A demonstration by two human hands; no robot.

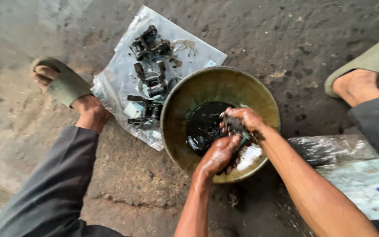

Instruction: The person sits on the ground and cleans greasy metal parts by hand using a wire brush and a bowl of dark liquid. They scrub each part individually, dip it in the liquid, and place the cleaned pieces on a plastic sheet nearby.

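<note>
Squatting over a concrete floor (286, 39), the person works both hands inside a worn metal bowl (207, 85) holding a pool of black oil (202, 125). The right hand (244, 119) has its grip pinching a small blackened part (233, 126) above the oil; the left hand (218, 156) curls closed against that part from below. Left of the bowl, dark metal parts (150, 79) lie on a clear plastic sheet (119, 74).

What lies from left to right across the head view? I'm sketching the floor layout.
Left sandal → clear plastic sheet with dark metal parts → brass-coloured bowl of black liquid, where both hands work → right sandal.
</note>
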